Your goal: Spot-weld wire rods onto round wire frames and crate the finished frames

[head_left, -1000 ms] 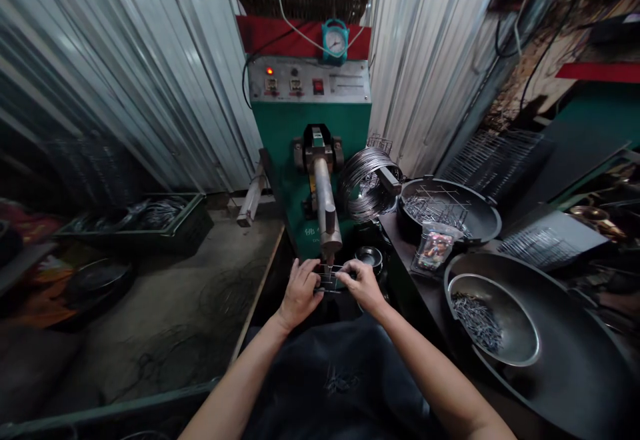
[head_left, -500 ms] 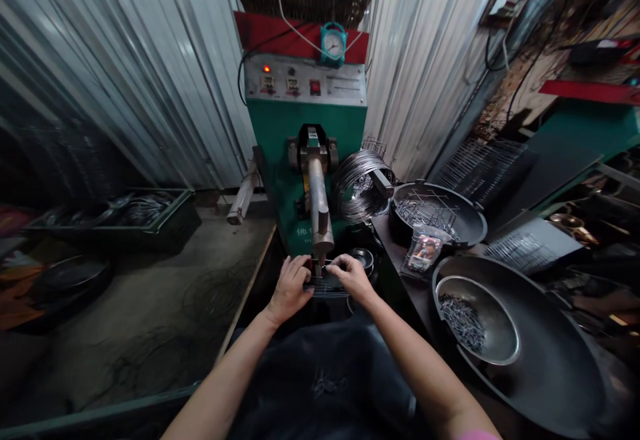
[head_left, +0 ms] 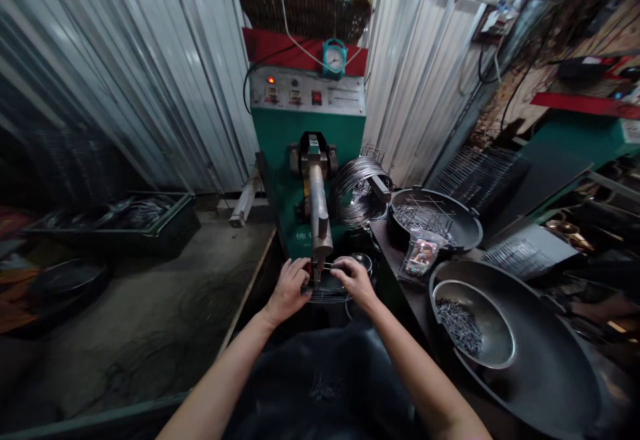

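Hands [head_left: 287,293] gripping wire grid [head_left: 327,297] (partly hidden), machine tip [head_left: 321,262]

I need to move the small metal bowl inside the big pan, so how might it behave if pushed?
The small metal bowl would likely feel stiff, but may slide or rock, as the big pan curves around it. The short metal pieces heaped toward its left probably make that side heavier.

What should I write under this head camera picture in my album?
Two bare hands, left and right, hold a small wire rack at a green machine.
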Demonstrator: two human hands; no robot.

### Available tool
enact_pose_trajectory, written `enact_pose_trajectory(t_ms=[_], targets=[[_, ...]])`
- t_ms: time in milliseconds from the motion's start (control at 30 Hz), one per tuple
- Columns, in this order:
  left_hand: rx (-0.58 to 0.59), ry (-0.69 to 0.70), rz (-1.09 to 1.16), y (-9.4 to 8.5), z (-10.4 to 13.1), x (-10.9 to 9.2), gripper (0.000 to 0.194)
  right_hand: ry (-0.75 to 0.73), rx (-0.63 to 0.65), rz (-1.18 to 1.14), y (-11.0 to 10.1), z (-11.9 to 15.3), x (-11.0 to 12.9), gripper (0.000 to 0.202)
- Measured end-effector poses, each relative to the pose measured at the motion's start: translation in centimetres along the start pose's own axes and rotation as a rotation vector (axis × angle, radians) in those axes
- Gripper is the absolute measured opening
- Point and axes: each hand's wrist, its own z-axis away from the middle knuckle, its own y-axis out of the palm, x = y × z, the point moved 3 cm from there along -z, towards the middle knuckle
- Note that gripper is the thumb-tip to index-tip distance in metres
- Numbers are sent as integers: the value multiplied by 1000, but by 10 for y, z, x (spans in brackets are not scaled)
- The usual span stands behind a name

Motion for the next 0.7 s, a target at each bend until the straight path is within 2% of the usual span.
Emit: enact_pose_trajectory(t_ms=[67,167,267,333,367,400,433,467,533,567,600,700], targets=[[9,13,-8,-6,0,-2,15,24,-50,-70,-16,10,-15,21],[-8,20,-73,-15,5,-13,21,171,-38,-142,-36,26,-48,26],[-176,-43,-152,-16,19,-35,36,228,-64,-173,-44,33,-72,23],[-271,-51,-109,-4,32,-57,40,211,-89,-196,-43,34,-80,21],[-234,-31,-48,8,38,-68,39,198,-96,-209,-42,34,-82,20],[-148,-32,20,22,44,-78,37,183,-106,-222,-40,34,-83,20],[-110,-104,79,36,49,-84,37,171,-114,-234,-39,34,-83,20],[-123,-241,124,48,54,-87,40,162,-119,-242,-38,35,-83,20],[-237,-520,187,67,63,-88,49,166,-117,-243,-36,39,-82,22],[-276,-611,212,75,65,-89,53,173,-114,-237,-36,41,-81,23],[-296,-656,227,81,64,-89,57,180,-115,-229,-35,43,-80,23],[-273,-650,198,86,54,-91,63,169,-155,-204,-34,46,-77,22]])
